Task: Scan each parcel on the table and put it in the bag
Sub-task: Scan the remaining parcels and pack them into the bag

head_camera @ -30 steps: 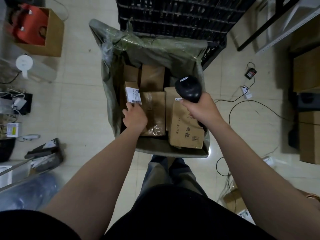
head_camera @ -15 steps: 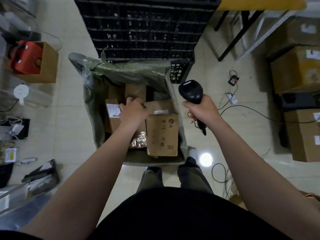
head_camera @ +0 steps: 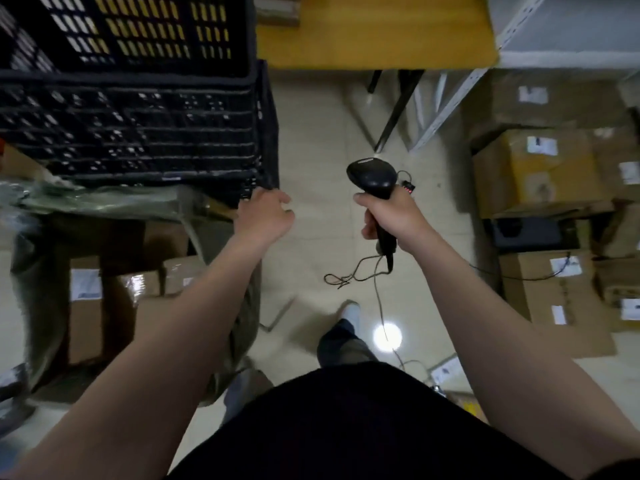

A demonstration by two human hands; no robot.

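My right hand (head_camera: 393,216) grips a black barcode scanner (head_camera: 372,176) by its handle, head pointing away, cable hanging to the floor. My left hand (head_camera: 265,216) is empty, fingers loosely curled, hovering just right of the green bag (head_camera: 41,244) and in front of the crate corner. The bag stands open at lower left with several brown cardboard parcels (head_camera: 138,299) inside, one with a white label (head_camera: 85,284). The yellow table (head_camera: 374,32) edge shows at the top; no parcel is visible on it.
Stacked black plastic crates (head_camera: 131,109) stand behind the bag. Cardboard boxes (head_camera: 540,174) are piled on the floor at right under a grey metal shelf (head_camera: 519,32). Black table legs (head_camera: 398,109) and loose cables (head_camera: 349,275) cross the tiled floor. My foot (head_camera: 348,315) is below the scanner.
My left hand has come out of the bag, empty, and moved right. The view has swung right and up toward the table. The right hand still holds the scanner.
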